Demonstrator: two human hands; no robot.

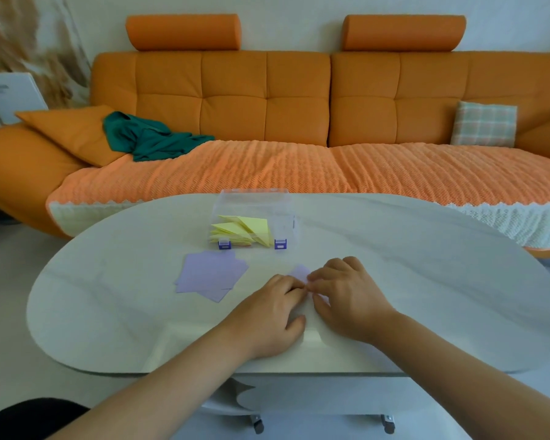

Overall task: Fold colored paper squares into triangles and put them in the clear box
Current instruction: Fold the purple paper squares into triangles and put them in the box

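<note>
Lilac sheet (pixel 300 270) lay on the bench (pixel 426 281) in front of me, mostly covered, with only its far corner showing past the knuckles. My left grip (pixel 267 312) was released, fingers laid flat and pressing the paper down. The right grip (pixel 346 300) had its fingertips curled onto the same sheet where the two met; I could not tell whether it pinched the edge or only pressed it.

To do this fold well, I judged the corners should be matched first, one grip holding them pinned while the other ran the crease outward from the middle.

By count: one sheet in work. A loose pile of lilac squares (pixel 211 276) sat just left of it, at least three by the offset corners. One clear box (pixel 280 217) stood beyond, with two purple latches (pixel 280 243) at its front. It held yellow triangles (pixel 242 231), several, too overlapped to number, and none lilac.
</note>
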